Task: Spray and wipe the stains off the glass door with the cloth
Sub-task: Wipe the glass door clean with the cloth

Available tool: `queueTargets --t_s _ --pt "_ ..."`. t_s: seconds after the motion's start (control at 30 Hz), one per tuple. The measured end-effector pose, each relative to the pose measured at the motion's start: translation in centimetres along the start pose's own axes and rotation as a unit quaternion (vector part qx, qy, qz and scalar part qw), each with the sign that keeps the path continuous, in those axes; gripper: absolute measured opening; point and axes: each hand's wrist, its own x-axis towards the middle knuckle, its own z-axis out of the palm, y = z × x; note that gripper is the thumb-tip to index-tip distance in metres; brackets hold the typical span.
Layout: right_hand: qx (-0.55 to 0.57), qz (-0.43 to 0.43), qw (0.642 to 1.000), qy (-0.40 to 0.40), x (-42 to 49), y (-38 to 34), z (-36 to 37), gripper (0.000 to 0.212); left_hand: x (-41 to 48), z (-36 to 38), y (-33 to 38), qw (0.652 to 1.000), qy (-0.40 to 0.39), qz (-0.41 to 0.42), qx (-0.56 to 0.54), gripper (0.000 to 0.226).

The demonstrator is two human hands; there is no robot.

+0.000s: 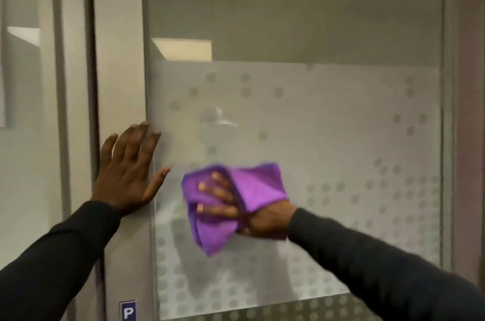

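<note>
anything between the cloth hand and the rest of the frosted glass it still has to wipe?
Nothing visible. The right hand presses the purple cloth straight onto the frosted glass door. The left hand lies flat on the door frame, left of the cloth, overlapping only the pane's left edge.

Bright purple microfibre cloth, one even shade, with slightly darker stitched edges. Translucent glass door, smoky grey-green across the upper part; below, a milky white frosted band patterned with round grey dots, sparse near the top and packed in dense rows lower down. Pale beige-grey door frame. Black long sleeves on both arms. Small blue sign bearing a white letter P.
</note>
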Motion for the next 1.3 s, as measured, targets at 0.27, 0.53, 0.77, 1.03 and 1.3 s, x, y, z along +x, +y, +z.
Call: queueTargets --t_s 0.27,0.53,0.77,1.03,1.3 --pt "-0.128 0.187 0.955 0.192 12.8 5.5 -10.2 0.101 0.4 0.1 -1.5 0.999 0.009 -0.036 -0.029 0.071" --pt "-0.037 0.079 0.984 0.155 11.9 -2.8 -0.7 0.068 0.1 0.2 -2.5 0.990 0.051 -0.013 -0.128 0.066" --pt "0.324 0.091 0.941 -0.045 2.8 -11.9 7.3 0.066 0.1 -0.2 -2.3 0.993 0.033 -0.037 -0.109 0.062" --pt "0.321 0.112 0.928 -0.149 -0.9 -13.4 3.0 0.031 0.0 -0.5 -2.1 0.994 0.017 -0.040 -0.097 0.062" --pt "0.342 0.346 0.873 0.038 -0.5 -4.6 -7.9 0.021 -0.2 -0.5 -2.0 0.994 0.004 -0.044 -0.097 0.064"
